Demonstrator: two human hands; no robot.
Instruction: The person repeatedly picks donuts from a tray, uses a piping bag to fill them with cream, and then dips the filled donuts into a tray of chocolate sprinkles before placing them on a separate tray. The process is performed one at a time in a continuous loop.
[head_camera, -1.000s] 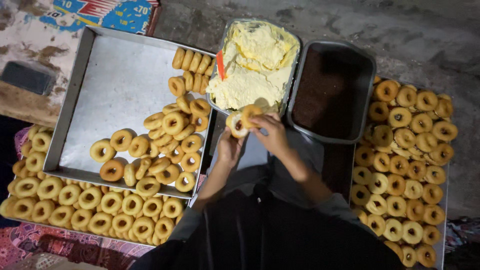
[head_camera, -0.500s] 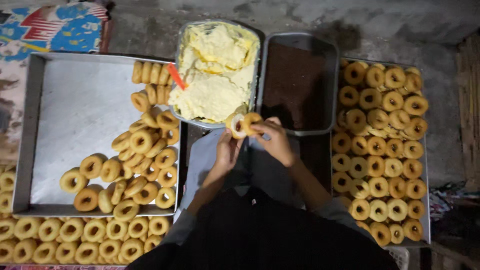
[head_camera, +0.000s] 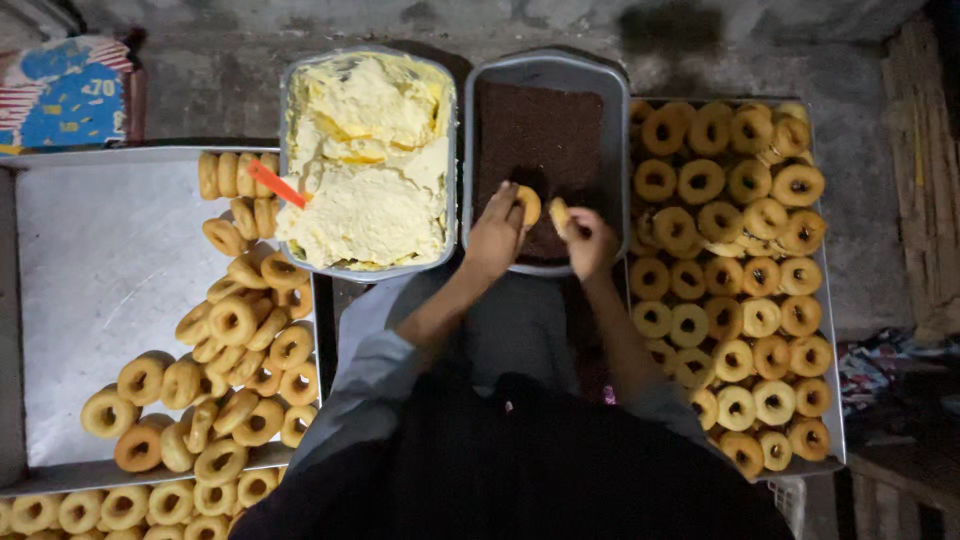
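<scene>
At the centre of the frame, the left hand (head_camera: 495, 232) and right hand (head_camera: 588, 240) each pinch a doughnut half (head_camera: 529, 205) over the tray of brown sprinkles (head_camera: 540, 130), best pressed down evenly, cream side flat.

The person wears a dark, nearly black garment over the chest, with grey cloth at the lap and lower legs. Both forearms are bare to the elbow, and the left hand (head_camera: 497, 232) and right hand (head_camera: 590, 240) are ungloved, without rings or watch showing.
</scene>
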